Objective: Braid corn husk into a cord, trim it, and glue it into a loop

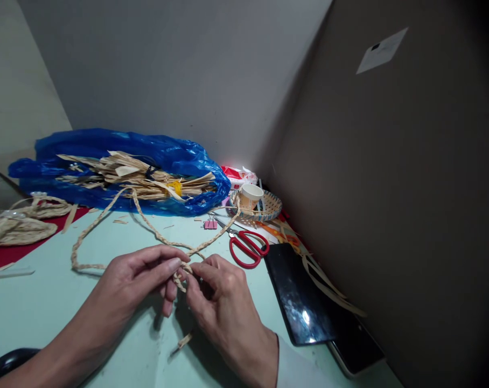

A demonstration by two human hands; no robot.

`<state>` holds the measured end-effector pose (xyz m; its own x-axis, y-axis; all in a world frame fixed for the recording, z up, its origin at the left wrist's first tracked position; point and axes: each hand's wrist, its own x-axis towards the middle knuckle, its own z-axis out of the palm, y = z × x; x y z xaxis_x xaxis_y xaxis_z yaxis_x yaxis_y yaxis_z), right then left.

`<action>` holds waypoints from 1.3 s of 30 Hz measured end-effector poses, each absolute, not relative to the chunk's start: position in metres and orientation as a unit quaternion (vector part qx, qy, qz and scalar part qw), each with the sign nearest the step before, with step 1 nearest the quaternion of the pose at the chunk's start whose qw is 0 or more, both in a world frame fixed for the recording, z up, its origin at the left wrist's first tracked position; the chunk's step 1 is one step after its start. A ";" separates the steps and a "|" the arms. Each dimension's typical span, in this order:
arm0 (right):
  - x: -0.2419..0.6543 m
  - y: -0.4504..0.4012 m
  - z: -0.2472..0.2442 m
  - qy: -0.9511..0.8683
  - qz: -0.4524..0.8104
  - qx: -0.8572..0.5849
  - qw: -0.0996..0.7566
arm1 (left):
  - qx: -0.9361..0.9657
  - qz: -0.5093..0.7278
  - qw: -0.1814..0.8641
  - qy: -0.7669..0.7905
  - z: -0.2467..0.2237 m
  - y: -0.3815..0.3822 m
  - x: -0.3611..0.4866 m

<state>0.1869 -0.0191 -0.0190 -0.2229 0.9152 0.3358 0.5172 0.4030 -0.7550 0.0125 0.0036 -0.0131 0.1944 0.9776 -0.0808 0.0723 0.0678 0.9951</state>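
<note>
A pale braided straw cord (159, 237) loops across the table, one length running back to the woven basket. Near the table's front, my left hand (141, 277) pinches a small knotted or coiled part of the cord between thumb and fingers. From the other side, my right hand (224, 302) grips the same bit with thumb and forefinger. The fingertips of both hands almost meet there, and they partly hide how the strands cross. Just beyond my right hand lie red-handled scissors (248, 249), blades pointing away to the left.
Behind the cord, a blue plastic bag (180, 148) holds dry straw strips (143, 178). A paper cup (251, 195) stands in a woven basket (273, 206). Dark tablets (299, 302) lie at right; woven straw soles (22, 231) lie at left. A pink binder clip (210, 224) is near the scissors.
</note>
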 end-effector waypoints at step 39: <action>0.184 -0.023 -0.016 -0.754 0.311 -0.422 0.397 | 0.414 0.484 0.603 0.480 -0.012 0.003 0.016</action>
